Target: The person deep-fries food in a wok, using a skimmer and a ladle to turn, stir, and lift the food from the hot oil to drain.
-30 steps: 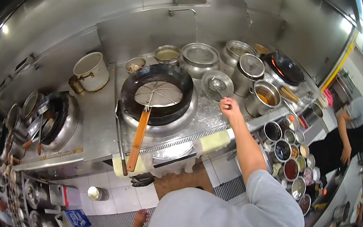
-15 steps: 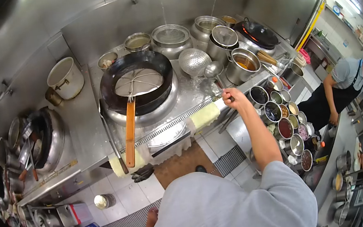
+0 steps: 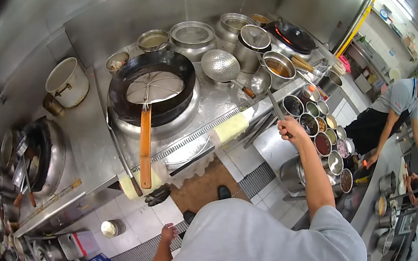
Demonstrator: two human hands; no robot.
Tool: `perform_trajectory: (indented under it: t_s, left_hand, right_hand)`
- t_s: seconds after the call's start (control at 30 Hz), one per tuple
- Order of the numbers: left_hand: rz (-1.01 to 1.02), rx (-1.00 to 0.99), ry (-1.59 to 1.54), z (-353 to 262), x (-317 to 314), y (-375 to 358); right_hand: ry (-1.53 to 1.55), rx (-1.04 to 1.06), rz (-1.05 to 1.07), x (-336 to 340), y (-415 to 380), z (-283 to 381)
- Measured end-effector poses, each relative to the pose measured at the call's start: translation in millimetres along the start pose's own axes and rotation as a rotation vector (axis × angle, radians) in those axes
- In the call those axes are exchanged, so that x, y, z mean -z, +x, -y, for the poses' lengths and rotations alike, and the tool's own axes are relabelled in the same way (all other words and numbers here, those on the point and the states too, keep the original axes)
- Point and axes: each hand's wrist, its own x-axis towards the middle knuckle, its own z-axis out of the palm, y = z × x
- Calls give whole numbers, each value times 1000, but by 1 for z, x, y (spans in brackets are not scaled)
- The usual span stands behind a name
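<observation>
My right hand (image 3: 292,128) is wrapped round the handle of a metal ladle (image 3: 260,81), whose bowl is over the stove's front edge. Close to that bowl are a perforated strainer (image 3: 220,66) and a pot of brown liquid (image 3: 279,68). Hanging low beside my body, my left hand (image 3: 168,233) has its fingers apart and holds nothing. A black wok (image 3: 118,87) sits on a burner to the left, with a wooden-handled skimmer (image 3: 146,144) resting across it. A long-handled tool (image 3: 120,151) leans beside the wok.
Several seasoning containers (image 3: 323,144) stand right of my hand. Behind the wok are metal pots (image 3: 192,35); another black wok (image 3: 294,35) is at the back right. A co-worker (image 3: 397,104) bends at the right counter. A can (image 3: 111,228) stands on the tiled floor.
My right hand has moved down and right, bringing the ladle off the strainer, whose handle now shows. My left hand has come further into view. The co-worker's arm has reached lower.
</observation>
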Motion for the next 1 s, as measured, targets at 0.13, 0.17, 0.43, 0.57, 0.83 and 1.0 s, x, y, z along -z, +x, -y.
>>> perform_trajectory:
  t_s: [0.13,0.17,0.43,0.57,0.83,1.0]
  left_hand:
    - [-7,-21,-22,-13,2,-14]
    - [-9,-42,-47,-11,5,-12]
    - [-97,-70,-134,7,9,-36]
    - [-83,-267,142,44,4,-48]
    - [-323,-440,387,143,21,-9]
    - [-439,-331,369,129,-1,-59]
  right_hand:
    - [-589,204,-160,-8,0,-35]
    - [-565,255,-152,-15,-4,-43]
    - [-1211,1008,-339,-7,60,-172]
    - [-216,3,-46,-87,54,-221]
    - [88,-246,296,-165,88,-244]
    - [-852,364,799,-75,230,-371]
